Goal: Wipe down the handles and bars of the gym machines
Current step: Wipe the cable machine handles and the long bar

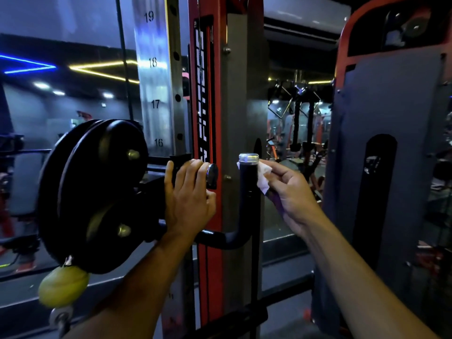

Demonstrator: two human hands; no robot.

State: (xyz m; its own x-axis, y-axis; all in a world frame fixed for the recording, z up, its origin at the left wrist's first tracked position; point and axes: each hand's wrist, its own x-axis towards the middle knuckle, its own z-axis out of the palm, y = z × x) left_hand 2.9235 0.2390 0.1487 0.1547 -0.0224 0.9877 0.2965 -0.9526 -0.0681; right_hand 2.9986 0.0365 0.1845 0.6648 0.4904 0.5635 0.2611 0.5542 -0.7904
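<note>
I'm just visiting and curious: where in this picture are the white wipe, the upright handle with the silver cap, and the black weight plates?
white wipe (263,176), head view, on its folded middle beside the handle.
upright handle (247,182), head view, on its dark shaft below the cap.
black weight plates (97,192), head view, on the front plate's face.

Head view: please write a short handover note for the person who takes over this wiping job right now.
Left hand: fingers curled over the end of the barbell sleeve, steadying it, beside the black weight plates.
Right hand: pinches a white wipe pressed against the upright black handle, just under its silver cap.
Done: cannot tell from this view which parts are already wiped.
Left: wipe down the handle's length and its lower bend, then the sleeve end and the other bars.
</note>
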